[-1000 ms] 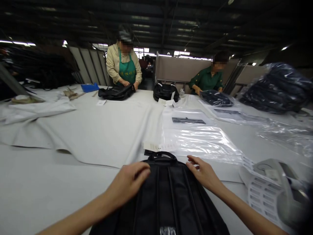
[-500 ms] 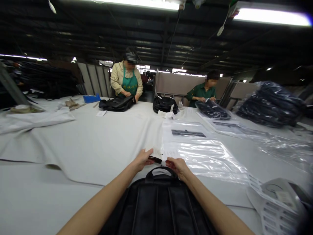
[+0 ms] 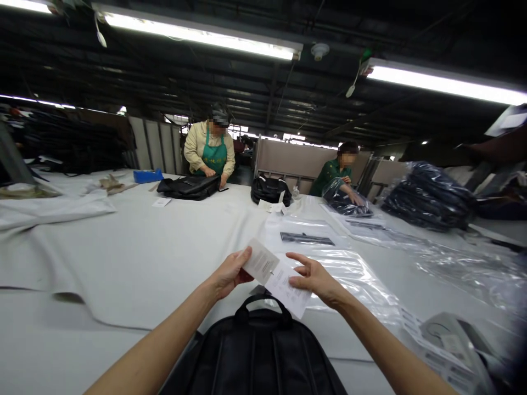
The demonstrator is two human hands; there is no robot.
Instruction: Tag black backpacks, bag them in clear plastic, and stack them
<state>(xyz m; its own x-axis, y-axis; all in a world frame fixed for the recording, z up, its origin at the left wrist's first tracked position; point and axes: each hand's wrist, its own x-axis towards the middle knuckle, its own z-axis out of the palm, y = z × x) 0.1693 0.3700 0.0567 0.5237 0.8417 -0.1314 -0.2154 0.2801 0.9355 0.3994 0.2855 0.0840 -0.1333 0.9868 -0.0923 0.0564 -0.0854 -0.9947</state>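
Observation:
In front of me a black backpack [image 3: 251,351] stands with its top carry handle [image 3: 263,302] up and its padded back panel showing. Over the handle is a white printed hang tag [image 3: 263,262], made of two cards joined by a small fastener. My left hand [image 3: 235,271] is closed on the left card, thumb on top. At the right card [image 3: 286,288], my right hand [image 3: 315,280] has its thumb against the printed face, its index finger stretched out and fingers apart. Whether fingers also lie behind that card is hidden.
Clear plastic bags [image 3: 346,274] lie beyond the backpack on the white-covered table [image 3: 123,263]. A grey device [image 3: 457,340] with label sheets sits at right. Across the table, two co-workers [image 3: 209,151] handle black bags; wrapped bags [image 3: 428,197] are piled at far right.
The hang tag has been raised and tilted, so both printed cards now face me. My right hand has moved right and its fingers have spread. The view has tipped upward.

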